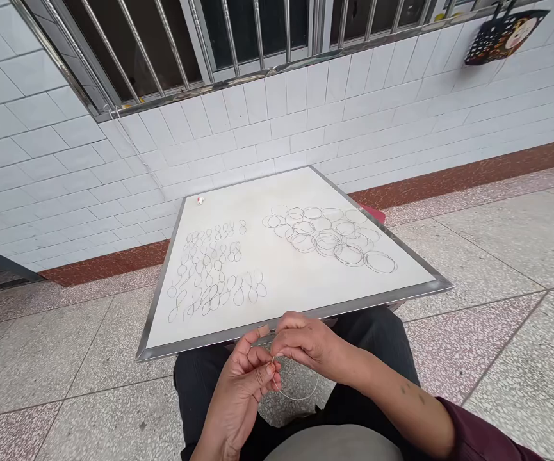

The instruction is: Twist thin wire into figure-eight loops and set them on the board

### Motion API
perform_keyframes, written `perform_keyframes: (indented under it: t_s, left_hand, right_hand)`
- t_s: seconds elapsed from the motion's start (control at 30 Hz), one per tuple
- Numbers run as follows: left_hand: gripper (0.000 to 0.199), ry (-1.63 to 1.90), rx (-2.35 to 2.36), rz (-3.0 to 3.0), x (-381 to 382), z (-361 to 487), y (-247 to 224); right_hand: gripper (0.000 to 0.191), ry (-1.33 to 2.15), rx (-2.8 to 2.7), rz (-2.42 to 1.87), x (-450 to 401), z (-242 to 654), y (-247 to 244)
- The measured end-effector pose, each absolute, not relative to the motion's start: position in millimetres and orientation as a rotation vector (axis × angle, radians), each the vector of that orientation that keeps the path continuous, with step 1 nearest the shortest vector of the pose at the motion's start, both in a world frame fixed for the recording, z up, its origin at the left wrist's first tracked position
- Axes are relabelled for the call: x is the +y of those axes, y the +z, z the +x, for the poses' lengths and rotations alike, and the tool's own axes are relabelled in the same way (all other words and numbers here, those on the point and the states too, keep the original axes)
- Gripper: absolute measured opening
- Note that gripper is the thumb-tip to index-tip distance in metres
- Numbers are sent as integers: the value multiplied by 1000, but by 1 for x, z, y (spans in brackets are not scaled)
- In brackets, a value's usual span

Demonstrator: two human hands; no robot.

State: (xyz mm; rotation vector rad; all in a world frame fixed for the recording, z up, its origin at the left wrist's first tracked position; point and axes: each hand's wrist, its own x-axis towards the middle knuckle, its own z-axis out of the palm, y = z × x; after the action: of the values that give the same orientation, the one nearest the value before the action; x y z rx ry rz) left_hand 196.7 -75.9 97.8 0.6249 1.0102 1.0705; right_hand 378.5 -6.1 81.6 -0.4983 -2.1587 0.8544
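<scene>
In front of the table's near edge, over my lap, my left hand (248, 381) pinches a thin, pale wire loop (298, 399) between thumb and fingers. My right hand (305, 342) meets it from the right, its fingertips closed on the same spot of the loop. The rest of the loop hangs below my right hand in a wide curve. What the fingertips cover at the joining point is too small to make out. Beyond my hands, several round wire loops (380, 261) lie overlapping on the table's right half. Several figure-eight wire pieces (209, 298) lie in rows on the left.
The white tabletop (277, 288) has a metal rim (238, 342) and stands against a white tiled wall (257, 137). A small red-and-white object (200, 200) sits near its far left corner. Above are barred windows (257, 32); a patterned basket (505, 38) hangs at the upper right.
</scene>
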Motion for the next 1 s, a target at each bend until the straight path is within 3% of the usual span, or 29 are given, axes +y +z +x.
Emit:
perform_keyframes:
  t_s: [0.5,1.0]
  left_hand:
    - [58,1250,965,556,-82,201,99]
    - [47,1162,954,430,-81,201,100]
  right_hand:
    - [28,1304,-1811,-842,-10,374,83]
    - [29,1050,-1945,-755,-5,373,73]
